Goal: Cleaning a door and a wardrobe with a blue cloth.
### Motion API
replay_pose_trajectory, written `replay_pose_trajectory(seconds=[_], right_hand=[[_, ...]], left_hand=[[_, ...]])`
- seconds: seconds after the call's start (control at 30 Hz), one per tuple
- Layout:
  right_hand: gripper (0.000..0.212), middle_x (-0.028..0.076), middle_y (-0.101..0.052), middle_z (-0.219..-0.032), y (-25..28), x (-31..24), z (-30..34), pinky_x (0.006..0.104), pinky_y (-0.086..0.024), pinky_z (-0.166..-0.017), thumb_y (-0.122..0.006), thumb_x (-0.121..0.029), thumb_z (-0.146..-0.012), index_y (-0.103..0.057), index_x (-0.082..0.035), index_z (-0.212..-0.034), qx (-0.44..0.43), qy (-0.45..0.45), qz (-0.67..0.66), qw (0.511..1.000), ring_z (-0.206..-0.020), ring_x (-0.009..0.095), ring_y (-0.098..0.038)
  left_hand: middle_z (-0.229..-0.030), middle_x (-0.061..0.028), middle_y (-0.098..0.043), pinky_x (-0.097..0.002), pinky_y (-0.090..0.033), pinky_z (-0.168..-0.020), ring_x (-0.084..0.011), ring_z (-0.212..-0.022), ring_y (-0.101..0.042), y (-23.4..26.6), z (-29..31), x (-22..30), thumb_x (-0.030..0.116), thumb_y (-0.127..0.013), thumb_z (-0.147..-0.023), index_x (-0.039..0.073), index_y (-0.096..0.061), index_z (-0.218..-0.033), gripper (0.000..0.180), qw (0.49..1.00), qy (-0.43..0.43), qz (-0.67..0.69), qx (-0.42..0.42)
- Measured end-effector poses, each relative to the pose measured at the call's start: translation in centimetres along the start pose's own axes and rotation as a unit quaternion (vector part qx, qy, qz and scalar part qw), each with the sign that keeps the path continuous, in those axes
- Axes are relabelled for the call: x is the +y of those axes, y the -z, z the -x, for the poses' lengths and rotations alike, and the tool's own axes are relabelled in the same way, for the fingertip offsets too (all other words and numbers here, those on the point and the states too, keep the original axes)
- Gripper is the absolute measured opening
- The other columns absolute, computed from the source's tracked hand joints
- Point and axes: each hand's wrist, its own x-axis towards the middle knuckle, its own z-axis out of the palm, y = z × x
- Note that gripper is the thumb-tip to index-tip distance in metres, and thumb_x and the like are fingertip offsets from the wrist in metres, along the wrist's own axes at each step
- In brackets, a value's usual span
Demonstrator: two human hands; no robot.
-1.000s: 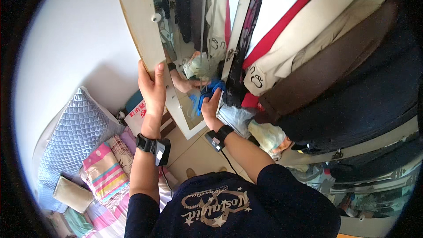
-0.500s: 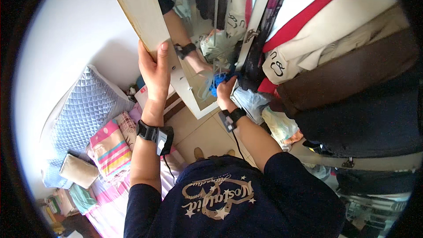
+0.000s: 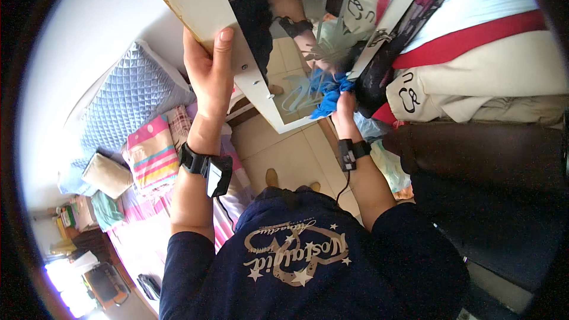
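Note:
A white wardrobe door with a mirror in it stands upright in front of me. My left hand grips its outer left edge, thumb on the front face and fingers curled behind. Low on the mirror, near its right side, my right hand holds a bunched blue cloth against the glass. Pale whitish streaks mark the glass beside the cloth. The fingers of that hand are partly hidden by the cloth. Its reflection shows in the mirror, along with my arm and dark shirt.
Right of the door, hanging clothes and plastic bags fill the open wardrobe. A bed with a blue quilted cushion and folded striped bedding lies to the left. Tiled floor lies below, under my shoes.
My right hand and the blue cloth have moved right and slightly up in view along the lower mirror. My left hand keeps its grip on the door edge, now a little higher in view.

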Motion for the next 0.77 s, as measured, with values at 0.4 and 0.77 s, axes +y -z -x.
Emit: replay_pose_trajectory(seconds=[0.4, 0.77], right_hand=[[0.011, 0.007, -0.062, -0.092, 0.0, 15.7, -1.6, 0.0358, -0.053, -0.072, -0.051, -0.011, -0.087, -0.057, -0.009, -0.097, 0.177, -0.105, -0.08, 0.975, -0.083, 0.019, -0.06], [0.024, 0.002, -0.059, -0.083, 14.3, 4.9, -5.7, 0.0303, -0.044, -0.037, -0.051, -0.028, -0.09, -0.057, -0.01, -0.104, 0.15, 0.006, 0.057, 0.987, -0.064, 0.016, -0.057]], left_hand=[[-0.094, 0.0006, -0.056, -0.0213, -0.041, -0.074, -0.0069, -0.082, -0.05, 0.0, -0.1, -1.0, 0.014, -0.058, -0.096, 0.003, -0.053, -0.107, 0.016, 0.998, 0.032, 0.047, 0.014], [-0.095, 0.0005, -0.057, -0.0203, -0.041, -0.075, -0.0069, -0.083, -0.049, -0.9, -0.2, -1.0, 0.018, -0.061, -0.095, 0.003, -0.053, -0.11, 0.022, 1.0, -0.02, 0.008, 0.018]])
